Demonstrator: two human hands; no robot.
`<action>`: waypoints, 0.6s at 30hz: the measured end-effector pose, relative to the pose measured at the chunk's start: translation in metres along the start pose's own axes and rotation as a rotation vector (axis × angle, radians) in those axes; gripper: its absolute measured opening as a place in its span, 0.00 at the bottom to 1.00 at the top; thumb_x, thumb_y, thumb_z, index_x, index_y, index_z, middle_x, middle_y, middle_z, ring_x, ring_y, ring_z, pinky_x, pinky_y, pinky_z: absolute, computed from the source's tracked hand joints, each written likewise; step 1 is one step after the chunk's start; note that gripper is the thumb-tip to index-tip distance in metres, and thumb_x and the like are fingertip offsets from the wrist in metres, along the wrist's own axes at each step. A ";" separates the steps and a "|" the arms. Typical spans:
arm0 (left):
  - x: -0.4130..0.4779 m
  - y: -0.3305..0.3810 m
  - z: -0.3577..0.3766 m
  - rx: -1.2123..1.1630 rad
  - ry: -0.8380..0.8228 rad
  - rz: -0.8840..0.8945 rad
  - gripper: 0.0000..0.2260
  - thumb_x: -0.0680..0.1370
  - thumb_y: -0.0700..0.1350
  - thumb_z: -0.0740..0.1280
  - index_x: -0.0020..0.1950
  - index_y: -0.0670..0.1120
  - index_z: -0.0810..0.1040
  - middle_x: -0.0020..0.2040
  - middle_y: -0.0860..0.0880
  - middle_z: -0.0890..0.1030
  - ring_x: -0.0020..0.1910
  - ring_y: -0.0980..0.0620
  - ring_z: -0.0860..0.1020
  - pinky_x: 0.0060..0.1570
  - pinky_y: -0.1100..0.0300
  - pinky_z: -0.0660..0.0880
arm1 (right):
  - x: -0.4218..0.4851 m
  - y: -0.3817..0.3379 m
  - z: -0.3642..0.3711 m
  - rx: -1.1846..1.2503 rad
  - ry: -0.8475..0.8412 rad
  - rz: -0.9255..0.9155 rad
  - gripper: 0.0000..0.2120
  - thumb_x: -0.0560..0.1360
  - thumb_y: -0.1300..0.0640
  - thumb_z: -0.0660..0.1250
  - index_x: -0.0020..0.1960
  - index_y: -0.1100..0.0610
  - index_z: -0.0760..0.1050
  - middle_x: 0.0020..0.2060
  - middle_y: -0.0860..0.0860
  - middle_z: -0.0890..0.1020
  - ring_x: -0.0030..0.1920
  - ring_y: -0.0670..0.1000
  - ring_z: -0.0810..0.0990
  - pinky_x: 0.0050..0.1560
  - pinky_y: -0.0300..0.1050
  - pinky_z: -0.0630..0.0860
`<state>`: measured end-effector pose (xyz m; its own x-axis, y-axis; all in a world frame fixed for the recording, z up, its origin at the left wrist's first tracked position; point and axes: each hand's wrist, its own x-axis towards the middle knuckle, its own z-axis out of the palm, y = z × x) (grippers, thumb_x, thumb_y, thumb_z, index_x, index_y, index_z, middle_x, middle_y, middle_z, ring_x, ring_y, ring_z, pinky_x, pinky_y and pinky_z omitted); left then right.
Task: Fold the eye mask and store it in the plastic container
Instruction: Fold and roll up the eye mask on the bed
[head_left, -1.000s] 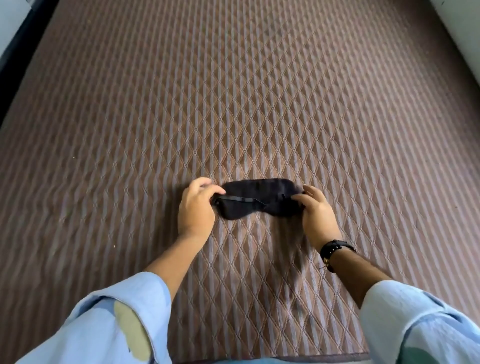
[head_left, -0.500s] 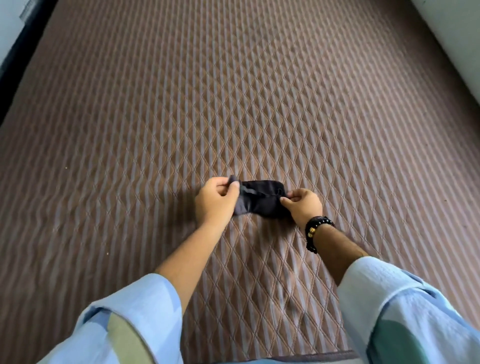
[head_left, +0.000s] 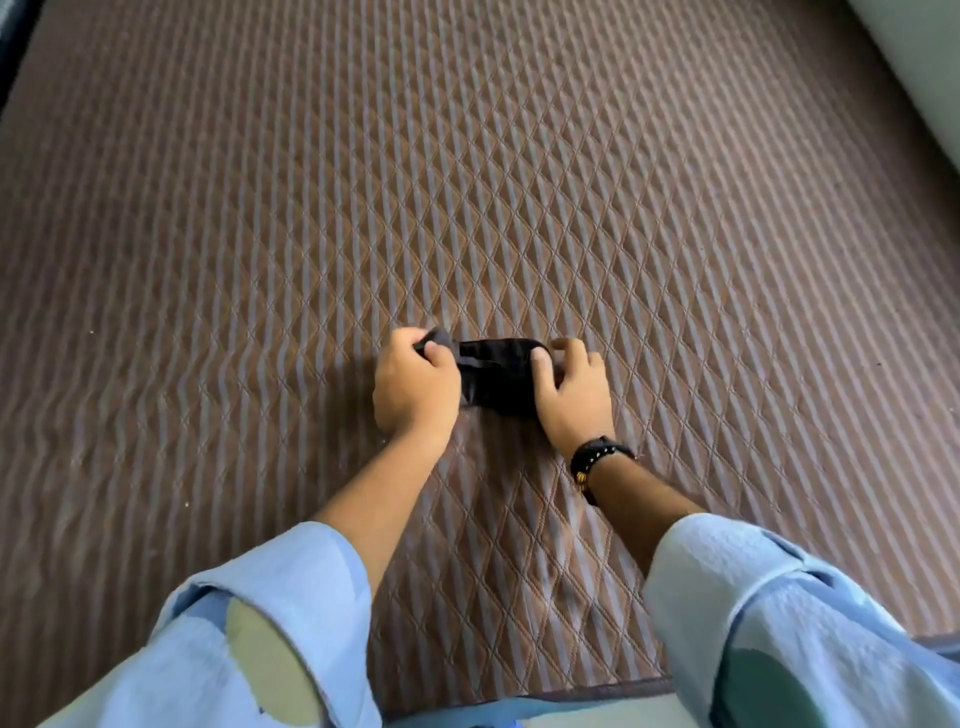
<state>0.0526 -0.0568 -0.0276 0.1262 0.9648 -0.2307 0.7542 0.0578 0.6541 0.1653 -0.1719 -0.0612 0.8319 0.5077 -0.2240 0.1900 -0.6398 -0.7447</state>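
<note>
A black eye mask (head_left: 496, 376) lies bunched between my hands on the brown quilted mattress (head_left: 519, 182). My left hand (head_left: 415, 387) pinches the mask's left end and holds it lifted off the surface. My right hand (head_left: 574, 397) presses down on the mask's right end, thumb on top of the fabric. A thin strap runs across the mask's top. Only the middle of the mask shows; both ends are hidden under my fingers. No plastic container is in view.
The quilted mattress fills almost the whole view. A pale wall (head_left: 924, 67) runs along the far right edge and a dark gap (head_left: 10, 57) along the far left. The mattress's near edge (head_left: 597, 693) sits just in front of my sleeves.
My hands have drawn closer together, so the mask went from flat and spread out to short and bunched. My left hand lifted the left end up and inward.
</note>
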 end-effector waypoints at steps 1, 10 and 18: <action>0.003 -0.006 -0.003 -0.013 0.001 -0.033 0.13 0.84 0.48 0.62 0.65 0.48 0.78 0.63 0.45 0.83 0.60 0.39 0.81 0.46 0.54 0.70 | -0.005 -0.001 0.002 -0.106 0.011 -0.115 0.19 0.81 0.45 0.62 0.66 0.54 0.73 0.60 0.56 0.75 0.59 0.58 0.75 0.57 0.51 0.75; 0.008 -0.020 0.000 -0.181 -0.048 -0.175 0.19 0.80 0.48 0.72 0.70 0.47 0.76 0.66 0.44 0.82 0.63 0.39 0.82 0.53 0.51 0.79 | -0.001 -0.033 0.022 -0.574 -0.103 -0.404 0.12 0.81 0.49 0.64 0.59 0.49 0.83 0.57 0.51 0.77 0.59 0.58 0.73 0.48 0.53 0.78; 0.008 -0.022 -0.007 -0.133 -0.042 -0.103 0.18 0.82 0.44 0.69 0.72 0.46 0.75 0.68 0.43 0.81 0.65 0.39 0.81 0.57 0.48 0.79 | 0.004 -0.040 0.043 -0.555 -0.109 -0.335 0.11 0.81 0.53 0.65 0.53 0.58 0.82 0.53 0.55 0.76 0.54 0.60 0.77 0.41 0.53 0.78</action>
<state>0.0323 -0.0488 -0.0382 0.0821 0.9405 -0.3297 0.6733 0.1916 0.7141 0.1389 -0.1197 -0.0594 0.6289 0.7681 -0.1207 0.6944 -0.6247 -0.3572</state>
